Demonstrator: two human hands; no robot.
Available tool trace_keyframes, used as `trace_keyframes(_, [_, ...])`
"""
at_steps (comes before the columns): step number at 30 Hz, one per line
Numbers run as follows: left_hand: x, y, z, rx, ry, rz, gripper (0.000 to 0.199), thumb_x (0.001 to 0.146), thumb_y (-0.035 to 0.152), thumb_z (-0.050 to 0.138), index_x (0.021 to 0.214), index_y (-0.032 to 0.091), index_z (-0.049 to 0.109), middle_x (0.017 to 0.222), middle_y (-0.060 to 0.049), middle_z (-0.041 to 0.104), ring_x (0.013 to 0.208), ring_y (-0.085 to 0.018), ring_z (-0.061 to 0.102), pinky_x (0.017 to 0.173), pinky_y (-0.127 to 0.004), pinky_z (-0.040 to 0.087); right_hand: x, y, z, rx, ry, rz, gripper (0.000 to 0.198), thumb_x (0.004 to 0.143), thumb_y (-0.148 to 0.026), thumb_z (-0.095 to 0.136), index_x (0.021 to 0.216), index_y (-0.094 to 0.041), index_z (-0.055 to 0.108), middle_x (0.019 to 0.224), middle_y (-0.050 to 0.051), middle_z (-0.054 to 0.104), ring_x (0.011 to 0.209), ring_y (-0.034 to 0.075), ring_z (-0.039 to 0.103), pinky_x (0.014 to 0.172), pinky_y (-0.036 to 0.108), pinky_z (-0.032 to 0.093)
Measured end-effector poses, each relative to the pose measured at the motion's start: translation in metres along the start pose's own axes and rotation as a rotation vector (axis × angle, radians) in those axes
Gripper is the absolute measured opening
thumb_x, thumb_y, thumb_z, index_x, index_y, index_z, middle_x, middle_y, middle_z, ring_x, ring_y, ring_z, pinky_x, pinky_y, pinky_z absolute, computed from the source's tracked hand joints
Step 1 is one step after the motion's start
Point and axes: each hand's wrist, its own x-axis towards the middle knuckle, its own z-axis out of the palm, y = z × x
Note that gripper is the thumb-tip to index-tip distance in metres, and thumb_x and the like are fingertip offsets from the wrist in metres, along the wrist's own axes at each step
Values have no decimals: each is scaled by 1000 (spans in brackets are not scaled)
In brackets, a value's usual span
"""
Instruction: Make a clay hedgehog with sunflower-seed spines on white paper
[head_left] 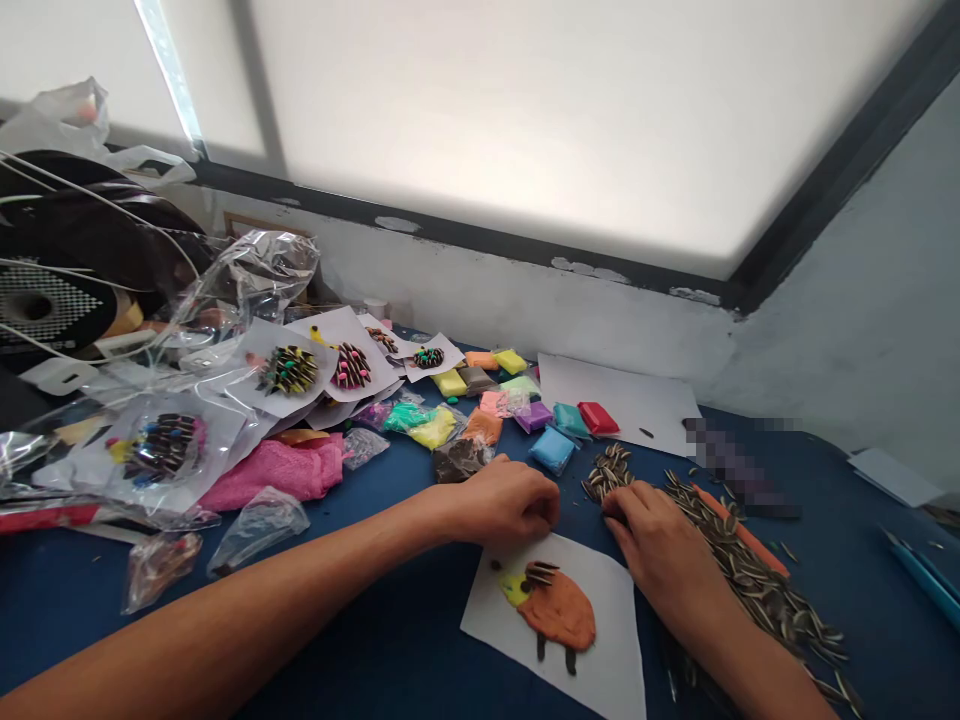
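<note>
My left hand (506,502) is curled closed above the top edge of a white paper sheet (616,640); whatever its fingers hold is hidden. My right hand (660,535) reaches to a small heap of sunflower seeds (609,470), fingertips bent together at its near edge, and I cannot make out what is between them. On the paper lies an orange clay body (562,610) with a yellow clay head (513,588) and two dark legs. A few sunflower seeds (541,573) stick into the clay near the head.
More loose seeds (765,590) spread right of my right hand, beside an orange strip (742,530). Coloured clay packets (553,450) lie behind my hands. Finished seed-and-clay pictures (289,370), plastic wrappers (259,525) and a pink cloth (277,468) crowd the left.
</note>
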Motion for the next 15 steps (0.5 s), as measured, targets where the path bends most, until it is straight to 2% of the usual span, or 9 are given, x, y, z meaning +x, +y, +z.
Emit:
trace_keyframes(5, [0,-1,0,7,1,3,9,84,17,57,87,20,64,90,3,68,83,-14,60,86,-30,39,-2,0,-9,52,17,18,14,87,-19,45,80,-23,56,79,6,63,75,22,60,68,36,48])
trace_keyframes(8, [0,-2,0,-8,-10,10,9,84,16,56,88,20,64,90,2,69,84,-14,60,86,-30,39,-5,-10,-25,117,-6,31,14,90,-26,46,82,-23,57,76,4,66,68,19,63,59,31,50])
trace_keyframes(11, [0,-2,-1,-8,-19,15,10,84,17,57,90,20,65,90,2,69,87,-15,60,88,-30,38,-8,-26,-40,359,-120,114,14,88,-30,50,82,-24,61,74,1,69,63,16,66,54,25,51])
trace_keyframes(15, [0,-3,-2,-7,-24,15,9,85,18,59,91,20,65,89,2,68,85,-14,60,84,-27,39,-11,-43,-44,590,-228,146,18,87,-29,51,85,-24,68,80,1,73,70,16,69,61,24,54])
